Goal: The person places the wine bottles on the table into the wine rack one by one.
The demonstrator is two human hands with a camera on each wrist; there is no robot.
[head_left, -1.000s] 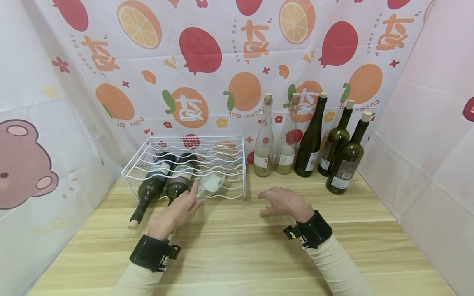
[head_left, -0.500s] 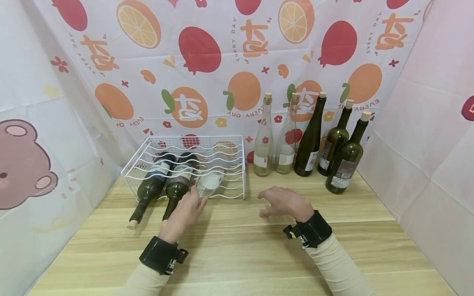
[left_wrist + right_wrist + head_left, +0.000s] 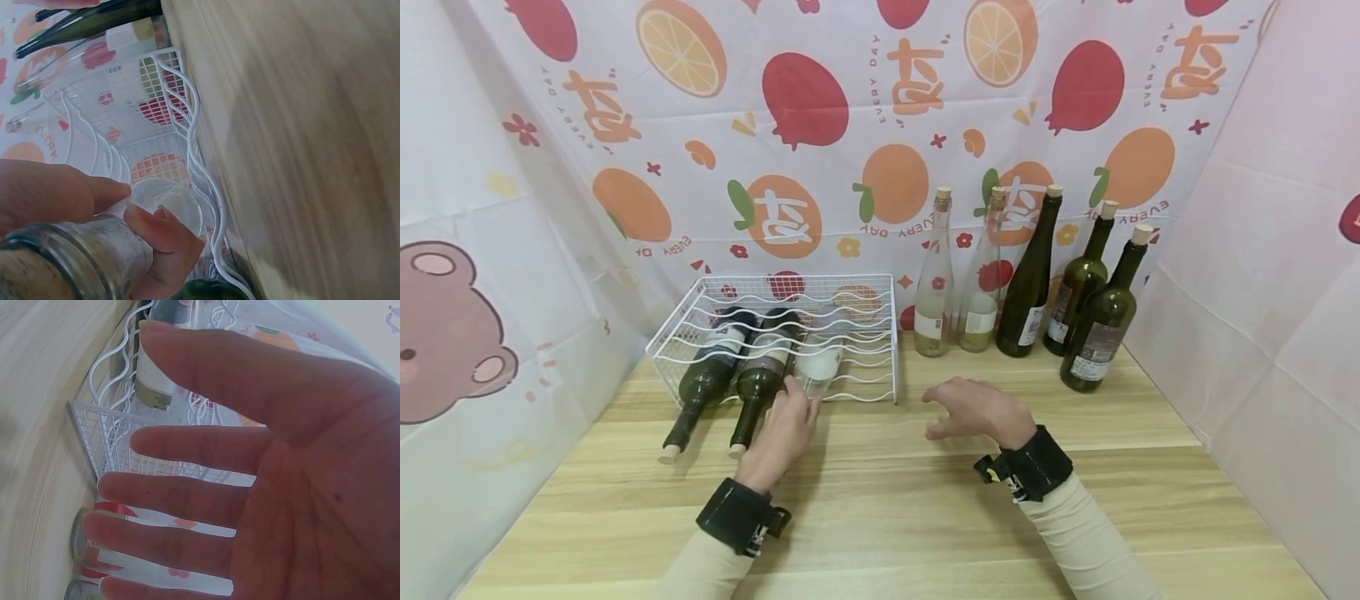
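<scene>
My left hand [image 3: 784,429] grips the neck of a clear glass bottle [image 3: 818,365], which lies in the white wire rack [image 3: 894,350] with its base toward the back. In the left wrist view, thumb and fingers close round that neck, and its cork [image 3: 28,275] sits nearest the camera. Just left of it, two dark green bottles, one at the far left [image 3: 706,379] and one in the middle [image 3: 760,382], lie in the rack with corked necks toward me. My right hand [image 3: 981,410] hovers over the table, fingers extended and holding nothing, as the right wrist view confirms.
Right of the rack stand two clear corked bottles, one left [image 3: 930,317] and one right [image 3: 979,312]. Beside them are a slim dark bottle [image 3: 1026,283] and two green bottles, one behind [image 3: 1075,292] and one in front [image 3: 1099,333]. A printed curtain [image 3: 887,108] hangs behind the wooden table [image 3: 880,500].
My left hand has shifted right and slightly toward me. The clear bottle has swung to lie more nearly parallel with the dark ones. The right hand has stayed put.
</scene>
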